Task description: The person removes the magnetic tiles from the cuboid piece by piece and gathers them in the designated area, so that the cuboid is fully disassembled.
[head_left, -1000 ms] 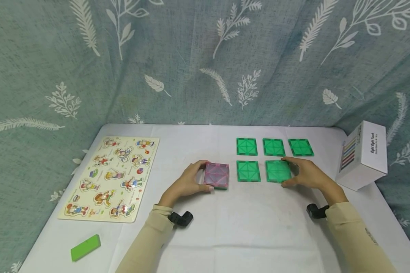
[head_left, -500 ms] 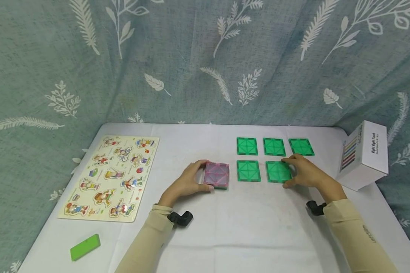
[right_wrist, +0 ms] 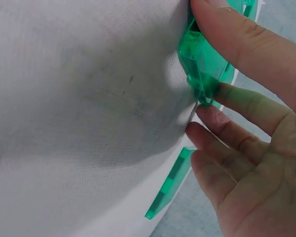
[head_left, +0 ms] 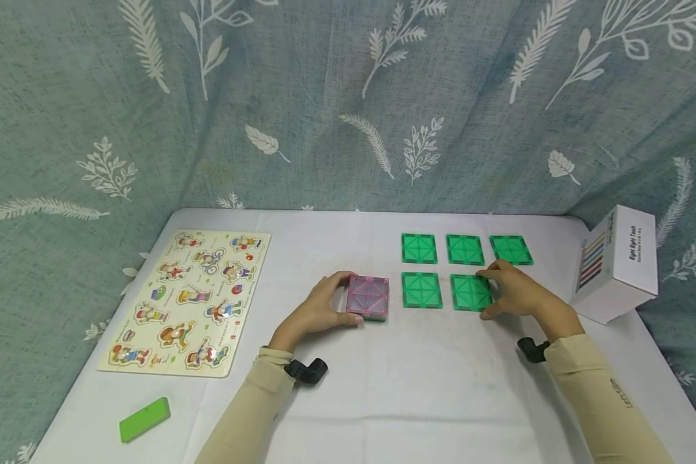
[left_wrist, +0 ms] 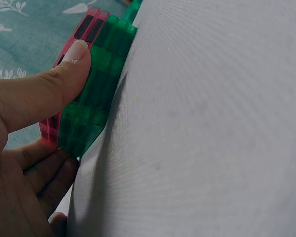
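My left hand (head_left: 319, 306) grips a stack of square magnetic tiles (head_left: 368, 298) by its left side, thumb on the near edge and fingers behind. Pink tiles (left_wrist: 50, 129) top the stack, with green ones (left_wrist: 96, 81) under them, as the left wrist view shows. Over on the right, my right hand (head_left: 519, 293) holds a green magnetic tile (head_left: 470, 292) at its right side between thumb and fingers. That tile lies on or very close to the white cloth. Its right edge is partly hidden by the fingers.
Left of the held tile lies another green tile (head_left: 421, 290); behind them is a row of three, including the middle tile (head_left: 464, 250). A white box (head_left: 617, 264) stands far right. A picture puzzle board (head_left: 188, 303) and green block (head_left: 145, 419) lie left.
The right hand's tile has settled slightly lower and nearer to me, lining up beside its neighbour. My right wrist has shifted slightly left. The left hand and its stack have stayed put.
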Demonstrator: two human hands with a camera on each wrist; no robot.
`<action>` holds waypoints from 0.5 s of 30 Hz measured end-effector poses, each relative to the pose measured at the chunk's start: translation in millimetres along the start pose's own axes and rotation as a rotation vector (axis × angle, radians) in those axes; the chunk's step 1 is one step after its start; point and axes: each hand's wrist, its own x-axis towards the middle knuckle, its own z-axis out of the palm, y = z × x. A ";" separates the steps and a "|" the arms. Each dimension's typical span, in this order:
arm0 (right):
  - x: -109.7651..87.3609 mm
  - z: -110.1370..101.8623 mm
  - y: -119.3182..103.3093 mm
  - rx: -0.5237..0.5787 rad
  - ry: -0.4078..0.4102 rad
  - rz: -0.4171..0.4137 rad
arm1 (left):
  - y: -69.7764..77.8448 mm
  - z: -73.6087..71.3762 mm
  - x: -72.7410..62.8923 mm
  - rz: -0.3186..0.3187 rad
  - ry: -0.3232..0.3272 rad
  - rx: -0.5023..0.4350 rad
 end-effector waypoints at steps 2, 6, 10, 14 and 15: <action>-0.1 0.0 0.1 -0.003 -0.003 0.007 | 0.6 -0.2 -0.1 0.003 -0.001 0.000; -1.1 -0.1 0.9 -0.001 -0.012 0.017 | 0.9 0.0 0.1 0.010 -0.002 0.002; -2.5 -0.1 1.4 0.007 -0.015 0.018 | 1.4 0.1 0.0 0.009 -0.006 0.015; -4.3 0.3 0.6 0.024 -0.013 0.030 | 2.2 0.1 -0.4 0.000 -0.004 0.028; -4.7 0.5 0.7 0.030 -0.014 0.036 | 2.4 0.2 -0.5 -0.001 -0.003 0.028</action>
